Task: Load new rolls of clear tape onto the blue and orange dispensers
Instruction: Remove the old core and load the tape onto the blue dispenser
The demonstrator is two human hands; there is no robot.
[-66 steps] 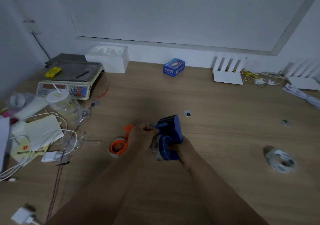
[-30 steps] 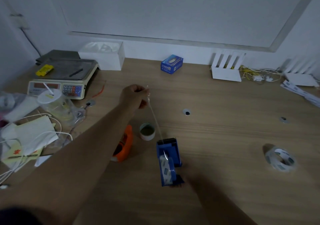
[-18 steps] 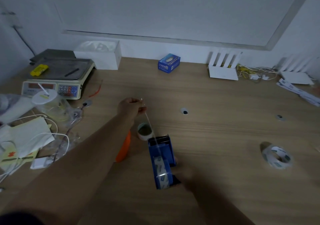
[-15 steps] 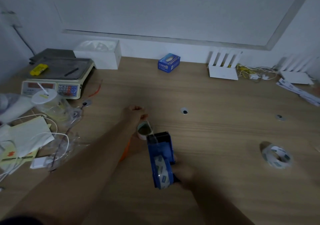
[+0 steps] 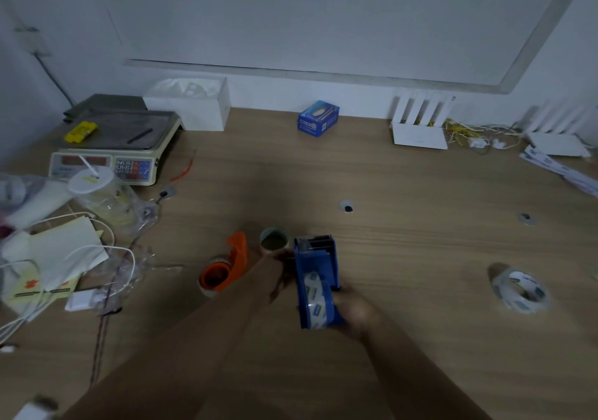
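Observation:
The blue dispenser lies on the wooden table with a clear tape roll seated in it, cutter end pointing away from me. My right hand grips its near end. My left hand rests against the dispenser's left side; the fingers are dark and hard to read. The orange dispenser lies on its side to the left, with a roll under it. A small empty tape core stands just behind my left hand. A spare clear tape roll lies at the right.
A weighing scale, a plastic cup, papers and white cables crowd the left side. A white box, a blue box and white routers line the back wall.
My left hand had drawn a strip of tape up and away from the blue dispenser; it has come back down beside the dispenser. The right hand kept hold of it.

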